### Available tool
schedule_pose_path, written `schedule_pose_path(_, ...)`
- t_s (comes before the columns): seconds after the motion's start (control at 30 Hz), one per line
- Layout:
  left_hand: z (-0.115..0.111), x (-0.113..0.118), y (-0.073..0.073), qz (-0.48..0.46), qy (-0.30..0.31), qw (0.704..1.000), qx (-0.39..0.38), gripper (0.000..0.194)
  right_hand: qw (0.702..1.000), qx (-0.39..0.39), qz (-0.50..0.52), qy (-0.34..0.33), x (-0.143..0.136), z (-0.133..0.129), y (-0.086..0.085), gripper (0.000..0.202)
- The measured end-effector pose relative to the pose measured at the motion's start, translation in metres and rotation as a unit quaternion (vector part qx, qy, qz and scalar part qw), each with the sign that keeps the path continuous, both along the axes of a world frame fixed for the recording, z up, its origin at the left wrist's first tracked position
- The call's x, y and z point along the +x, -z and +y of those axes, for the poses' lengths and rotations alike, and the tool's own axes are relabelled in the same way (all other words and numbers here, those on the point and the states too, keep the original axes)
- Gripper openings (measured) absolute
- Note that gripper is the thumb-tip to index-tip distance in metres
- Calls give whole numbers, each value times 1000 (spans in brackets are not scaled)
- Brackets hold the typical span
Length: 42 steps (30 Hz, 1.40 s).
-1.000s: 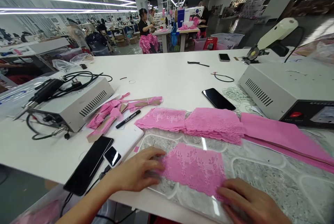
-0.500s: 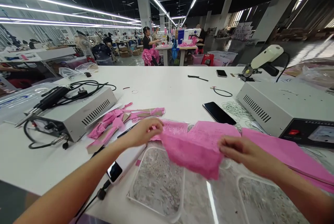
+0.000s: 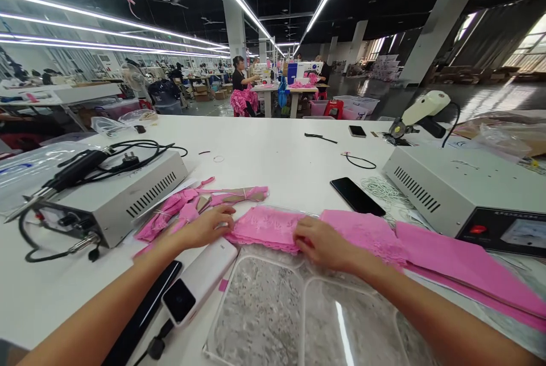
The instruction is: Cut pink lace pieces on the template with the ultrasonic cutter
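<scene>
Pink lace fabric [image 3: 267, 227] lies in a layered pile on the table, its scalloped edge towards me. My left hand [image 3: 209, 227] is closed at the left end of this pile, fingertips pinched on the fabric. At its right end my right hand [image 3: 322, 242] is closed too, thumb and fingers gripping the corner. A second pink lace pile [image 3: 362, 232] lies just right of my right hand, partly behind it. Beyond that is a smooth pink fabric piece [image 3: 464, 266]. Clear plastic trays [image 3: 260, 303] with a grey speckled look sit right below my hands.
On the left stand a grey box unit [image 3: 140, 195] with a black handheld tool [image 3: 79, 173], a white power bank [image 3: 205, 275] and pink strips [image 3: 179, 212]. A black phone [image 3: 357, 195], a grey machine [image 3: 473, 184] and a cutter [image 3: 422, 113] are right. A person [image 3: 241, 84] sits further off.
The pink lace piece held up between my hands has come down flat onto the pile at left. Both hands moved left, the right one further. My view has tilted up slightly.
</scene>
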State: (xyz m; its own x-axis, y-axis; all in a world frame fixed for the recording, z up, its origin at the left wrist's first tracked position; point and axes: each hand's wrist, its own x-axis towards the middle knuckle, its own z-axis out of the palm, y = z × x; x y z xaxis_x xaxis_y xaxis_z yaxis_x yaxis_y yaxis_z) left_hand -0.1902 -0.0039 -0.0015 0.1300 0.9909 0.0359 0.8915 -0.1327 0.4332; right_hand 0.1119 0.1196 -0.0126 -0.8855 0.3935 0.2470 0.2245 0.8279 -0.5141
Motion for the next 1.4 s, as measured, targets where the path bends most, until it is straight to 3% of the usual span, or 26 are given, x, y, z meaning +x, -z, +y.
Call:
schedule_pose_path(0.1,-1,4,0,10,15,1000,4,28,1000,-4,9,-3,13,-3,4,14)
schedule_pose_path(0.2,6,27,-10,4,34,999,29,28,998,-17,33,45,44,10,-2,19)
schedule_pose_path(0.3,19,74,-15,-6,73,996,44,20,993,-25,44,107,84,25,-2,20)
schedule_pose_path(0.4,40,129,-10,-1,106,993,42,7,989,-23,37,141,114,31,9,19)
schedule_pose_path(0.5,65,169,2,21,124,992,25,12,988,-20,26,150,126,30,22,24)
schedule_pose_path(0.57,78,181,8,33,127,991,10,9,988,-20,25,154,127,28,27,25)
schedule_pose_path(0.83,95,175,2,16,111,993,-26,25,988,-4,48,147,128,30,27,17)
schedule_pose_path(1.0,97,182,-11,-14,98,995,21,15,975,66,81,196,117,26,30,23)
schedule_pose_path(1.1,95,183,-22,-31,105,992,57,12,959,127,100,232,114,29,33,16)
schedule_pose_path(1.23,70,177,-29,-35,158,985,60,15,945,190,121,235,129,21,33,22)
schedule_pose_path(1.4,9,165,-15,-5,243,970,-12,14,961,208,118,140,151,-37,35,27)
